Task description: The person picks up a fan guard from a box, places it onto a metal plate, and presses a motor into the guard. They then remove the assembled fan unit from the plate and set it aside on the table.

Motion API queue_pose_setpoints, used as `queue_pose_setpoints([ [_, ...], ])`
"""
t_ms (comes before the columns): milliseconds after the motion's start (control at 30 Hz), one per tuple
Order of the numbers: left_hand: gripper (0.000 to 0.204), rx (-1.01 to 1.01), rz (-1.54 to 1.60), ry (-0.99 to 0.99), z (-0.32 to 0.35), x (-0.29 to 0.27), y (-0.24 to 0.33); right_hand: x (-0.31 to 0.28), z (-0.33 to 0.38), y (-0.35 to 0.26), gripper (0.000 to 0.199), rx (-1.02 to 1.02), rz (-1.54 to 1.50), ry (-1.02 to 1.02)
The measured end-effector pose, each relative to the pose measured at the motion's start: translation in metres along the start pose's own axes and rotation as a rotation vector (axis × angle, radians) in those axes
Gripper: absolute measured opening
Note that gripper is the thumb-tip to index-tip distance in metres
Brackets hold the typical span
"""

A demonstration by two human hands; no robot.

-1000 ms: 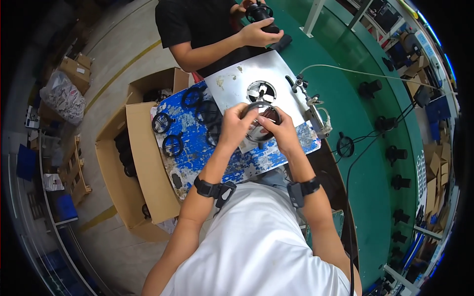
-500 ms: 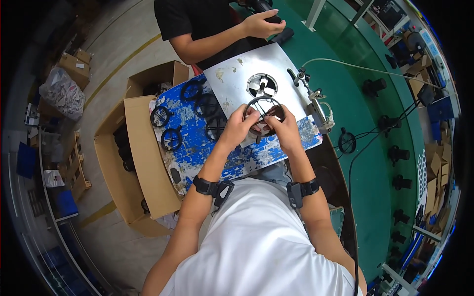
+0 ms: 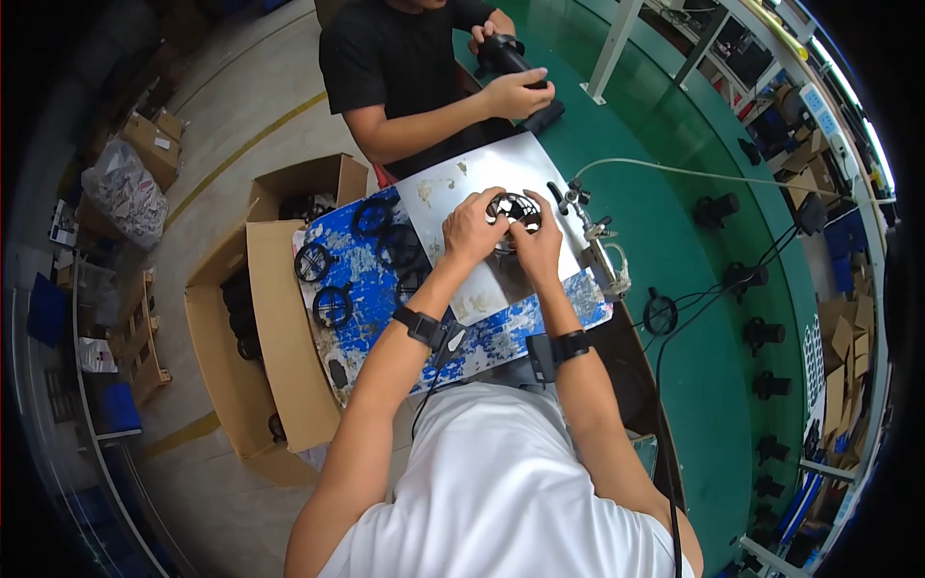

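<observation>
My left hand [image 3: 470,231] and my right hand [image 3: 541,249] grip a black ring with thin crossbars [image 3: 515,197] from its two sides, thumbs on the near part. The ring lies at the round cutout of a silver metal plate [image 3: 434,188]. Whether it is fully seated there is hidden by my fingers. Left of the plate, several similar black rings [image 3: 332,306] rest on a worn blue board [image 3: 371,337]. A metal fitting with a hose [image 3: 599,229] stands at the plate's right edge, close to my right hand.
Across the plate, a co-worker [image 3: 385,67] holds a black cylindrical part [image 3: 506,60]. An open cardboard box [image 3: 289,337] with black parts stands at the left. On the green surface [image 3: 703,385] at the right are a row of black parts [image 3: 763,333] and dark cables [image 3: 713,279].
Both hands have moved forward with the ring, from the plate's near edge to its round cutout. The view has shifted, showing more of the co-worker and the cylindrical part.
</observation>
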State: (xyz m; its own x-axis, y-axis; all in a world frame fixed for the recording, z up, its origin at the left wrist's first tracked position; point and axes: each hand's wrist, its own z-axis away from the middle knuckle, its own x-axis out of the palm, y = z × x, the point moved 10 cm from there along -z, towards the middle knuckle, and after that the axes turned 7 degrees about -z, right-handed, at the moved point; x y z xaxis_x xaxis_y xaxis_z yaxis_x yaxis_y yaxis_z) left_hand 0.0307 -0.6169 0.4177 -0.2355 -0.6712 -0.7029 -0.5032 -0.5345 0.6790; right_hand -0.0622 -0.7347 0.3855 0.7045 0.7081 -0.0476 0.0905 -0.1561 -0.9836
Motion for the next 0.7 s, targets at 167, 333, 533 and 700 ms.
queue_pose_setpoints([
  [167,0.043,-0.033,-0.195,-0.124,-0.022,0.029,-0.042,0.011,-0.017,-0.006,0.050,-0.245,0.541,-0.004],
  [333,0.062,0.241,-0.323,-0.153,-0.021,0.038,-0.051,0.022,-0.031,-0.005,0.047,-0.500,0.486,-0.224],
  [533,0.098,0.136,-0.376,-0.101,0.012,0.044,-0.030,0.006,-0.026,-0.009,0.030,-0.492,0.598,-0.109],
  [700,0.107,0.105,-0.368,-0.140,0.008,0.038,-0.043,0.004,-0.017,-0.023,0.027,-0.276,0.430,-0.199],
])
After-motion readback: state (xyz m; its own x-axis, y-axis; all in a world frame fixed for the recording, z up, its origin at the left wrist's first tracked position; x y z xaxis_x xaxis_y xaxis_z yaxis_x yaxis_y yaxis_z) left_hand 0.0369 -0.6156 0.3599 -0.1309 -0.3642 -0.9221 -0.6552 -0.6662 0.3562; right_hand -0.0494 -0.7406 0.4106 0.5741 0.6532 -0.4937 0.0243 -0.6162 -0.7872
